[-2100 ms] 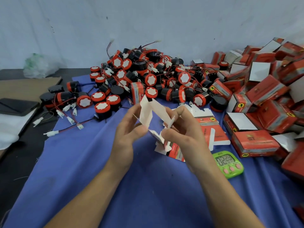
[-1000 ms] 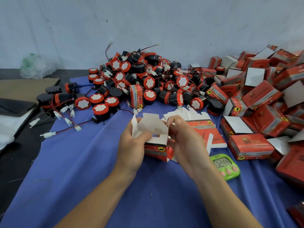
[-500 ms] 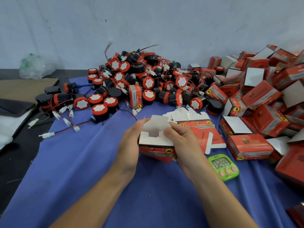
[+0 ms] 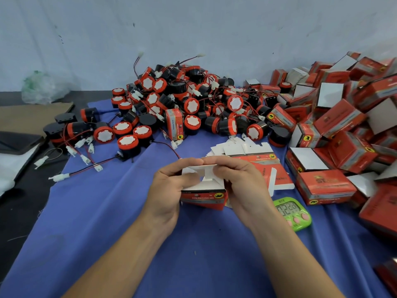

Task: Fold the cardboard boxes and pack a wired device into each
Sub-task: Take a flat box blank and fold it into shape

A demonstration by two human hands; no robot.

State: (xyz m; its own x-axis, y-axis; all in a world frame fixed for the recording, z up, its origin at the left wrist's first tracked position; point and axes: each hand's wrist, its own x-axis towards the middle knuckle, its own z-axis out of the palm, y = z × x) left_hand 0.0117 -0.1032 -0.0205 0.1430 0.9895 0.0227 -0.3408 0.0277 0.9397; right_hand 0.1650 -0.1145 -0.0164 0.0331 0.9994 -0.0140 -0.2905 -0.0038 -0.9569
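Gripping red box (image 4: 203, 198): left hand (image 4: 169, 190), right hand (image 4: 242, 186) pinch white flaps (image 4: 211, 175); contents unseen.

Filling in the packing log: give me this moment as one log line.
step: box folding | box: white flaps folded inward | left hand: grips box | right hand: grips box | wired devices: piled behind

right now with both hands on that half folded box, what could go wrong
The left hand and right hand only press the white flaps of the box down; they may spring up or crease. The green timer sits near the right wrist and could get knocked. A red wire trails just behind the hands and might snag.
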